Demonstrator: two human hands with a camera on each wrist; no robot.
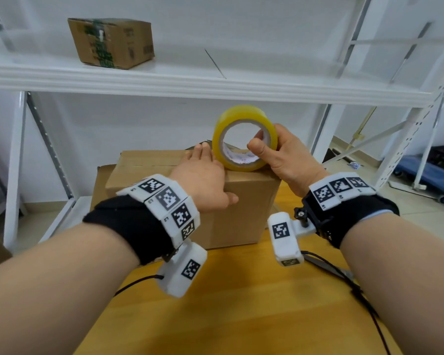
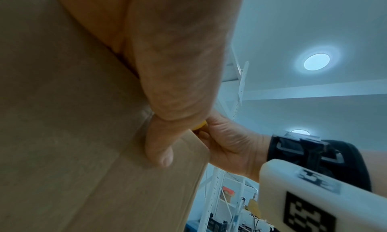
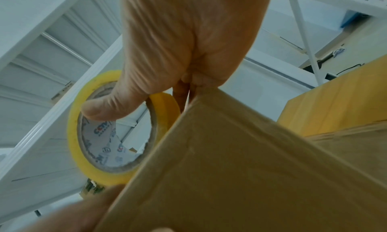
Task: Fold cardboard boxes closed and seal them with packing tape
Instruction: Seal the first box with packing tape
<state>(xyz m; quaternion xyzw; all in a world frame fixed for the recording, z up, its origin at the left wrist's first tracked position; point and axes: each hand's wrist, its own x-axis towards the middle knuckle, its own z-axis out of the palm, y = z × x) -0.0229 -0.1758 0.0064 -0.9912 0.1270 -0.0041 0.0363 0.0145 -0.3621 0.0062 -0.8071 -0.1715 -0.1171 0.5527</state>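
A closed brown cardboard box (image 1: 236, 213) stands on the wooden table (image 1: 228, 303). My left hand (image 1: 205, 178) lies flat on the box top near its front right corner, fingers straight, thumb hanging over the front face (image 2: 161, 154). My right hand (image 1: 280, 155) grips a roll of yellow packing tape (image 1: 244, 116) standing upright on the box's right top edge, thumb through the core (image 3: 100, 110). The tape roll (image 3: 92, 169) shows a printed white inner core. The box side (image 2: 73, 136) fills the left wrist view.
A white metal shelf rack (image 1: 215, 83) stands behind the table, with a second, taped cardboard box (image 1: 113, 42) on its upper shelf. Another cardboard piece (image 1: 101, 185) sits behind the box at left. A blue trolley (image 1: 426, 172) is on the floor at right. Cables (image 1: 364, 298) trail over the table.
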